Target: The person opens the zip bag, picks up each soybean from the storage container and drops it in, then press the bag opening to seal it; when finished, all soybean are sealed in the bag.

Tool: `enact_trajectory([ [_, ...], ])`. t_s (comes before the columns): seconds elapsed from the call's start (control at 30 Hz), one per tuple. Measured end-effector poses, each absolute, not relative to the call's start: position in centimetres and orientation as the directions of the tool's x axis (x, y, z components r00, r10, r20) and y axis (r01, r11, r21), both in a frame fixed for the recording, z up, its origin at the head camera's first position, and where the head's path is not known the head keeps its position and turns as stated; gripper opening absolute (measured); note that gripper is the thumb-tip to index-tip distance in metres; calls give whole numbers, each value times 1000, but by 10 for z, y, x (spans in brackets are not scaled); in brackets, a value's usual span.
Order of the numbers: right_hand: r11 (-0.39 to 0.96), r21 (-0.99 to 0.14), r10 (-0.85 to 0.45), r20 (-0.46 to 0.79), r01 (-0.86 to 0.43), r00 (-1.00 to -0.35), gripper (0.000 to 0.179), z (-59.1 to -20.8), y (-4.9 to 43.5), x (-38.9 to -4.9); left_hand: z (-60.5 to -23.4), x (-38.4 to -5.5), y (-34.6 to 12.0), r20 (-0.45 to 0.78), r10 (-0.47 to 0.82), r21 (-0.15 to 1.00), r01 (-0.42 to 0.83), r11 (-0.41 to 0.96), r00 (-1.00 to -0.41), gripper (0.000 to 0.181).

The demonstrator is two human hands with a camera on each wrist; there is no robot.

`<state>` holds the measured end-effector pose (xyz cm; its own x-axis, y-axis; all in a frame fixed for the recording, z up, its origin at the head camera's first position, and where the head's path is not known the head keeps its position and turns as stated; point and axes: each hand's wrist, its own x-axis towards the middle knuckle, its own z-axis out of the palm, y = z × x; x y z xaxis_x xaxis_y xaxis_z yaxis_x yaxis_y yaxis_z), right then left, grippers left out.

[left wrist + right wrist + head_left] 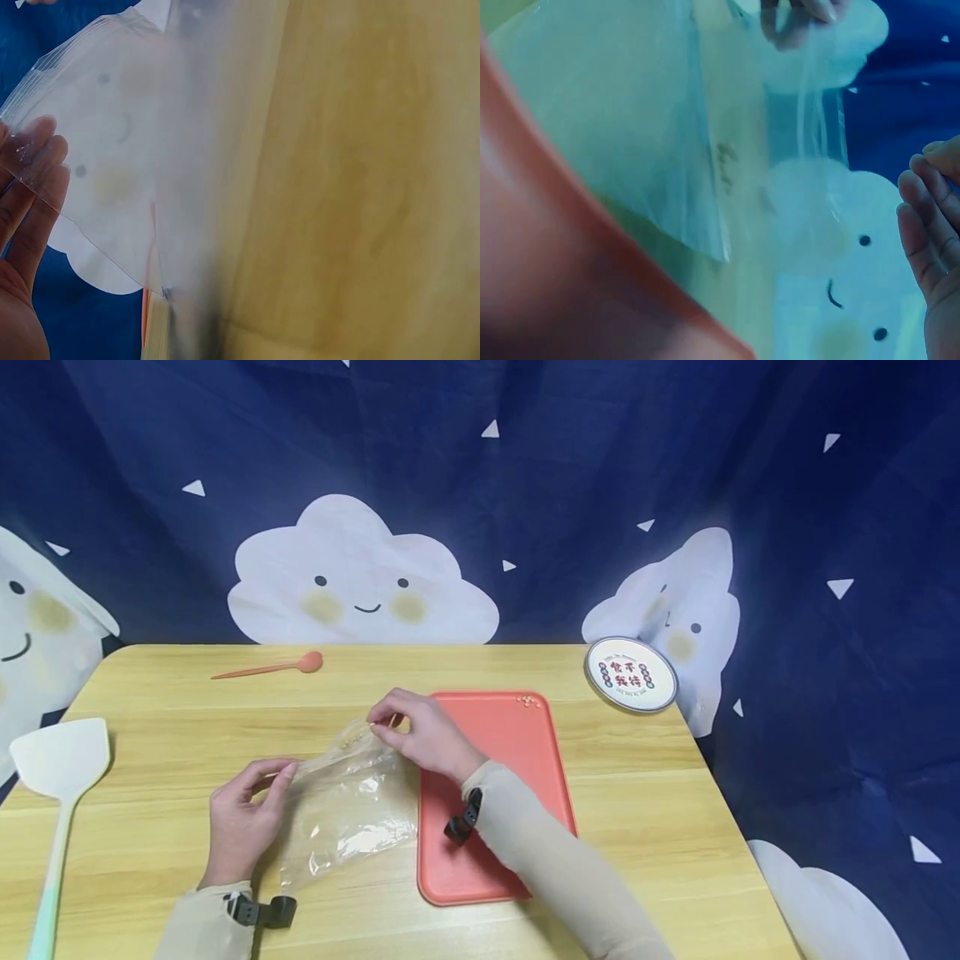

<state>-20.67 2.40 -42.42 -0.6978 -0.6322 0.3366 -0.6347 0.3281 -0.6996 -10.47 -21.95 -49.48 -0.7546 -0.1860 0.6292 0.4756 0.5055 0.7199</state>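
A clear plastic zip bag [352, 822] is held up over the table, its ridged zip edge on top. My left hand [243, 814] pinches one end of that edge; in the left wrist view the left fingers [41, 217] show through and beside the film. Near the bag's other end is my right hand [431, 735], thumb and index finger together on what looks like a small yellow bean. In the right wrist view the right hand [937, 232] stands apart from the film. Several yellow beans [347, 743] show at the bag; whether inside or behind it I cannot tell.
A red tray [517, 760] lies under the right forearm, with several small yellow beans [528, 701] in its far right corner. An orange spoon [303, 662] lies at the back, a white spatula [63, 760] at the left, an oval lettered plate [632, 675] at the back right.
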Motion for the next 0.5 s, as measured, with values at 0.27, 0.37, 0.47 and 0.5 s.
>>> enact_trajectory([
  [0.27,417,-692,-658,219,-590,-721,11,-438,-1,-206,-496,-104,-220,629,-176,714,474,515,-757,14],
  [0.37,430,-688,-657,206,-584,-726,11,-440,-4,-207,-496,-105,-219,627,-177,715,472,516,-758,13],
  [0.47,430,-697,-650,202,-574,-732,11,-440,-3,-207,-496,-104,-220,621,-178,718,463,520,-763,13],
  [0.5,427,-704,-645,203,-568,-737,12,-439,-2,-207,-495,-104,-221,620,-178,718,461,522,-764,13],
])
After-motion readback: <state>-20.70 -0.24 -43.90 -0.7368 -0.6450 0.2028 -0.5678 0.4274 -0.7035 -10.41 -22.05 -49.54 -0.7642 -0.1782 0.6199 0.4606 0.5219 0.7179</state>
